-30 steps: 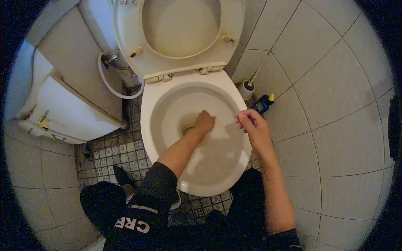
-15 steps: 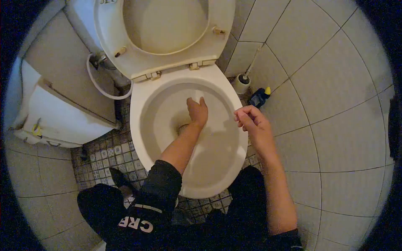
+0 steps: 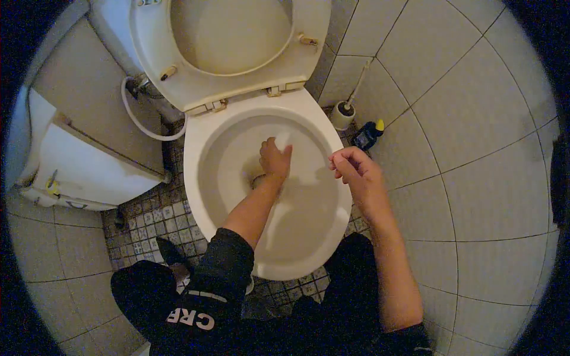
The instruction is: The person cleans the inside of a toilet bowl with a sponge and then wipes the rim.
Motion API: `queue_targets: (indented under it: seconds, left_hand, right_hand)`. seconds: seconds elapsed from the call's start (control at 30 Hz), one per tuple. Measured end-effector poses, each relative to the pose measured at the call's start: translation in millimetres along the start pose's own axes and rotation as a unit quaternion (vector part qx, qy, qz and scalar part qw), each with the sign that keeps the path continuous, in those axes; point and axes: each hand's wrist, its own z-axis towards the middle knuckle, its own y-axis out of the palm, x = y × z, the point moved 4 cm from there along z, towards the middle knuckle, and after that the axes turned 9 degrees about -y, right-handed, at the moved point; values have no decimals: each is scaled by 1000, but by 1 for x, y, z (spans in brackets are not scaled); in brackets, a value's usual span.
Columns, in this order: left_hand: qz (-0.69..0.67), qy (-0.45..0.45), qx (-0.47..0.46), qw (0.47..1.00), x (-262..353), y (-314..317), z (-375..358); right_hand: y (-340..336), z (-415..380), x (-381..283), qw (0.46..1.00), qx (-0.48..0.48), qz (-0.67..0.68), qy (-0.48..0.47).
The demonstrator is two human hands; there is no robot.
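A white toilet bowl (image 3: 341, 237) stands in the middle of the view, with its seat and lid (image 3: 237, 83) raised behind it. My left hand (image 3: 275, 158) is over the inside of the bowl, thumb and fingers spread, with nothing visible between them. To the right, at the bowl's rim, my right hand (image 3: 359, 172) has its fingers curled and the thumb pressed against them; whatever they may hold is too small to make out.
A toilet brush in a white holder (image 3: 342, 116) and a dark bottle with a yellow cap (image 3: 367, 136) stand by the tiled wall (image 3: 493, 113). On the left are a white hose (image 3: 142, 128) and a white cabinet (image 3: 95, 163).
My left hand has moved slightly left and turned, its fingers now spread further from the thumb. My right hand has barely moved.
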Motion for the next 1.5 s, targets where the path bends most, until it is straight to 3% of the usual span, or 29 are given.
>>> queue_targets:
  seconds: [0.17,0.33,0.43,0.63,0.77,0.83,0.93,0.97,1.03,1.13,1.27,1.33,1.47,1.5]
  left_hand:
    - [38,-9,-36,999,-5,-9,0]
    - [114,49,-36,992,-11,2,-1]
    - [42,23,-100,994,-9,5,-3]
    - [21,70,-77,994,-2,9,-8]
    - [23,30,-94,995,-10,23,-6]
    - [66,213,43,974,5,24,-12]
    - [17,227,72,971,40,16,-5]
    - [21,227,70,971,41,9,-7]
    - [-19,176,-67,982,45,5,-4]
    - [15,99,-67,993,11,13,-17]
    - [88,166,-98,977,32,7,1]
    - [-18,195,-29,980,57,-5,1]
    - [-38,159,-60,985,29,10,-3]
    - [28,173,-66,982,4,23,-7]
  right_hand:
    - [4,1,-1,1000,0,2,1]
    - [3,0,-1,1000,-12,-13,-20]
    - [4,1,0,1000,-1,-3,-18]
    - [4,0,-1,1000,-14,-14,-10]
    - [3,-1,-4,1000,-10,8,6]
    - [2,-1,-3,1000,-8,8,-9]
    - [2,-3,-1,999,-13,-39,-4]
    - [2,-4,1,999,-12,-36,-1]
    - [3,-3,0,1000,-22,-10,-12]
    - [5,-3,-5,999,-18,-15,-21]
    - [7,1,-5,1000,-29,0,-12]
    - [8,-2,-5,999,-27,-12,-16]
    - [2,-5,-2,1000,-18,-7,4]
    - [2,-4,0,1000,-16,-3,9]
